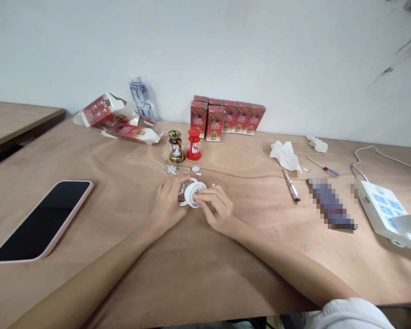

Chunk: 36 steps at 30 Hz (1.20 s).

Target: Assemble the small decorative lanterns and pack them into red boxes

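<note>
A small white lantern [193,194] with a clear body lies tipped on its side at the middle of the table, its round base turned toward me. My left hand [169,203] is wrapped round the lantern's clear body. With thumb and fingers pinched together, my right hand [217,205] touches the base; anything between those fingertips is too small to make out. Just beyond stand a bronze-coloured lantern [176,147] and a red lantern [193,145], both upright. Thin wire pieces with small white parts [171,170] lie in front of them.
Several red printed boxes [215,123] stand against the wall, near opened red cartons [130,130] and a bottle [141,97]. A phone [43,221] lies left. To the right are screwdrivers [291,185], crumpled tissue [285,155], a blurred dark object [331,204] and a white power strip [380,205].
</note>
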Each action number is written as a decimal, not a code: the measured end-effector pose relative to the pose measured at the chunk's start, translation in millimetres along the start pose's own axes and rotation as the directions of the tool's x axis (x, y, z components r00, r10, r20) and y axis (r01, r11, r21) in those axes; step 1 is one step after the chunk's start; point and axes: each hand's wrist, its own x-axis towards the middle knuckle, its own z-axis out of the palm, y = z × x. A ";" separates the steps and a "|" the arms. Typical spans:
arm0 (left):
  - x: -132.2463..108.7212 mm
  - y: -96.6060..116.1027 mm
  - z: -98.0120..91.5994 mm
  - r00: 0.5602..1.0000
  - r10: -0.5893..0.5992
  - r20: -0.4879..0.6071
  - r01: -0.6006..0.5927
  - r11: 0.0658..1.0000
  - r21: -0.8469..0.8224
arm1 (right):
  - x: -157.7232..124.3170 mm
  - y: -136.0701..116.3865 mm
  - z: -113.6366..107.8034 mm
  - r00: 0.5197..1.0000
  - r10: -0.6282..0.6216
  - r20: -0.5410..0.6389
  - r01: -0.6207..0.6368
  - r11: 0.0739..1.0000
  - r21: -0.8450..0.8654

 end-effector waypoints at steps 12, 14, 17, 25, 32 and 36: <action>0.9 1.5 -2.5 0.999 -0.017 0.033 0.018 1.000 -0.018 | 2.4 -1.0 0.2 1.000 -0.013 -0.003 0.013 0.999 -0.036; 0.9 1.3 -2.4 0.999 -0.011 0.031 0.012 1.000 -0.022 | 2.1 -0.6 0.7 1.000 -0.024 -0.013 0.023 0.999 -0.026; 0.7 0.6 -1.6 1.000 -0.012 0.027 0.012 1.000 -0.023 | 1.8 -0.2 1.1 1.000 -0.020 -0.008 0.019 0.999 -0.031; 1.3 -0.6 -1.4 1.000 0.005 0.008 -0.005 1.000 -0.013 | 2.5 -0.7 -0.5 1.000 0.003 0.009 -0.003 0.999 -0.048; -0.1 -3.5 0.6 1.000 0.010 0.010 -0.010 1.000 -0.014 | 3.8 -0.8 0.1 1.000 -0.027 0.006 0.027 1.000 -0.012; -1.0 -4.6 1.3 1.000 0.028 0.003 -0.028 0.999 -0.019 | 3.8 -1.3 0.2 0.999 -0.034 0.003 0.034 0.999 -0.005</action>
